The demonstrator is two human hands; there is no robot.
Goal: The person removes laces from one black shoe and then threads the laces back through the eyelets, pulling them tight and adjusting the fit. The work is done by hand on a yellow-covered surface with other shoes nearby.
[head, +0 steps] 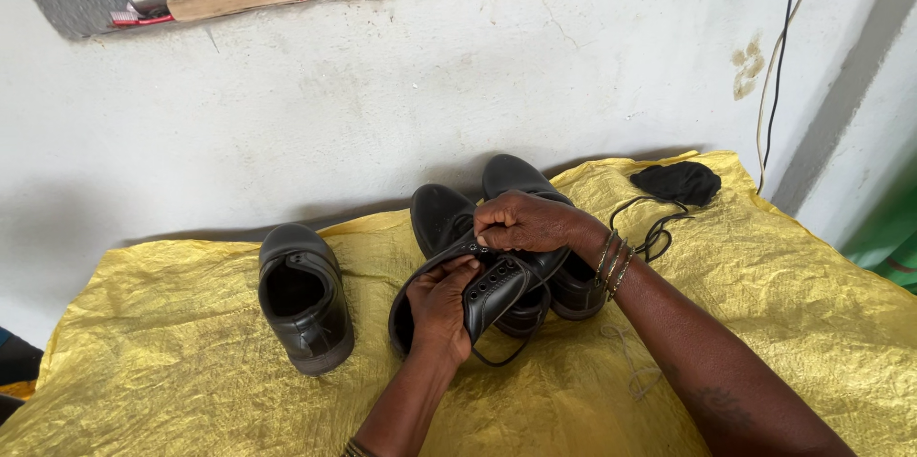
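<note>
In the head view, mid-frame, my left hand [441, 309] is closed around the black shoe [482, 299], tilted over the yellow sheet [172, 361]. My right hand [523, 223] pinches its lace [506, 354] at the eyelets. A loose pinch could let it slip back out.

Black lace-up shoe [492, 295] tipped on side, eyelets up, black lace [506, 354] looping beneath, on yellow sheet [172, 352].
</note>
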